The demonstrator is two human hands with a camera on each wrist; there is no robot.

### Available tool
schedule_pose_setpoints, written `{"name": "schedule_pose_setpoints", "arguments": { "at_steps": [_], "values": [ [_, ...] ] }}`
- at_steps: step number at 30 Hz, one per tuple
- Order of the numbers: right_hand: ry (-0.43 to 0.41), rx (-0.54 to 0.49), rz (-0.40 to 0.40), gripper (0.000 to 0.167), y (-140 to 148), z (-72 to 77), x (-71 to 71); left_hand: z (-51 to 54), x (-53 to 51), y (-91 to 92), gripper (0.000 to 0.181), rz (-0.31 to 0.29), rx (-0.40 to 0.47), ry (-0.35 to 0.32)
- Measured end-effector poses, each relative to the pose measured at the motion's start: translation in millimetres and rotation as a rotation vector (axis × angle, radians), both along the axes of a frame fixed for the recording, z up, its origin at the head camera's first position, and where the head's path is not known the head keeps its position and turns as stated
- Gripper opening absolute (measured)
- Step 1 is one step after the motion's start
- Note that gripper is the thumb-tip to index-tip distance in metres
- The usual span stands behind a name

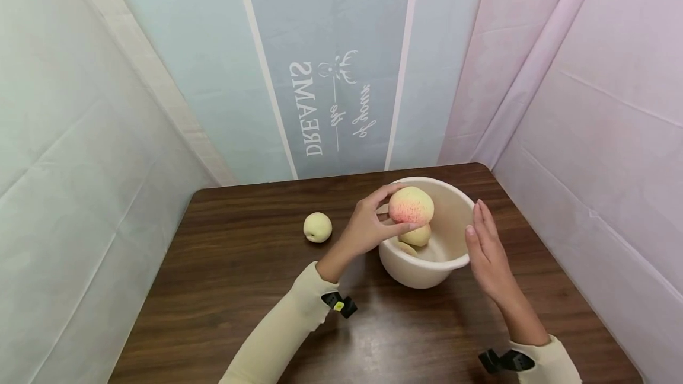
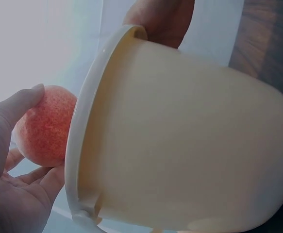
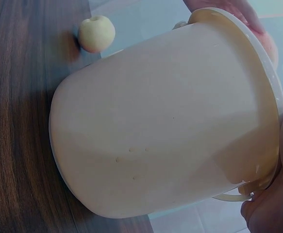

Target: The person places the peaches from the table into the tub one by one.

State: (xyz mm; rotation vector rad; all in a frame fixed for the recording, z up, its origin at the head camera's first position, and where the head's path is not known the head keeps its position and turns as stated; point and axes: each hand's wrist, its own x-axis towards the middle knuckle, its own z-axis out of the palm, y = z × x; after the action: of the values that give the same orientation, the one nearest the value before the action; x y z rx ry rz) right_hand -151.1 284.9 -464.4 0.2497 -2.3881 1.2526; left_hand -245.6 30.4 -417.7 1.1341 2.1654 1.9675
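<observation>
Left of the bucket (image 1: 416, 274), a pale peach (image 1: 317, 227) sits on the bench (image 1: 240, 301), well apart from it. Over the bucket's left rim, the left hand (image 1: 370, 224) has its fingers curled round a red-blushed peach (image 1: 411, 205) at the bucket's mouth. Loosening that grip early could let it hit the rim and roll off; a hard drop might bruise the yellow peach (image 1: 418, 236) inside the bucket. At the bucket's right side, the right hand (image 1: 488, 256) has fingers straight; a strong push there could slide the bucket.
</observation>
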Motion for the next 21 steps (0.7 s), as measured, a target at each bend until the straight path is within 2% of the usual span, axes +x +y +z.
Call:
{"name": "schedule_pose_setpoints", "arguments": {
  "at_steps": [5, 10, 16, 21],
  "values": [
    [0.002, 0.0, 0.002, 0.057, -0.1, 1.3, -0.9, 5.5, -8.9, 1.2, 0.074, 0.006, -0.017, 0.019],
    [0.008, 0.003, -0.003, 0.057, 1.1, 3.9, -2.8, 6.0, -16.7, 3.1, 0.072, 0.016, -0.029, 0.023],
    [-0.006, 0.003, -0.003, 0.057, 2.2, 3.2, -3.4, 3.2, -19.7, 5.2, 0.071, 0.034, -0.043, -0.006],
    [-0.01, 0.0, -0.005, 0.057, 3.1, 3.1, -3.1, 1.4, -21.5, 8.3, 0.068, 0.004, 0.01, -0.037]
  ]
}}
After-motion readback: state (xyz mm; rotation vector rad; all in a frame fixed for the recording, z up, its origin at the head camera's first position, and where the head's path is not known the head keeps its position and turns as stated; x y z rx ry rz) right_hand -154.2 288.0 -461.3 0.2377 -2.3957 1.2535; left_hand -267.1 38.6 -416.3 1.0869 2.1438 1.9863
